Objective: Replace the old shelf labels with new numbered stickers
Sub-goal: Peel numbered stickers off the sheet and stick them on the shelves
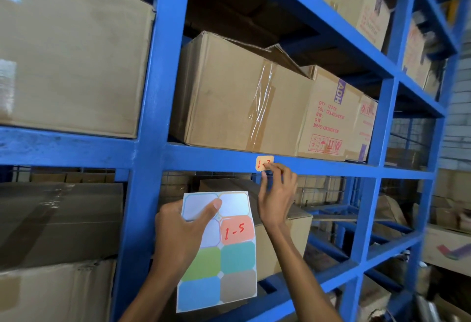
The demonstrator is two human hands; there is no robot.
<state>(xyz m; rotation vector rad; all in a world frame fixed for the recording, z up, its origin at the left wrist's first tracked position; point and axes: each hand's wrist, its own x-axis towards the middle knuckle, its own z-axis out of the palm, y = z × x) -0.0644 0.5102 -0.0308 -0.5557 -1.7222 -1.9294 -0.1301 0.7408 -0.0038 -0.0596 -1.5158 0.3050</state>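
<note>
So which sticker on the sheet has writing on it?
The orange sticker, second down on the right: it reads 1-5, the others are blank.

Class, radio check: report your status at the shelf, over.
Left hand grips sticker sheet. Right hand pinches orange label on blue beam. Nothing in the way.

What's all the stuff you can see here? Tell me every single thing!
shelf rack: one, blue, fills the view.
cardboard boxes: several, brown, on the shelves; some have red print.
label: one, pale orange with red writing, on the middle beam.
sticker sheet: one, white with coloured stickers, below that beam.
1-5 sticker: one, orange, on the sheet.
left hand: one, holds the sticker sheet.
right hand: one, pinches the label's lower corner.
</note>
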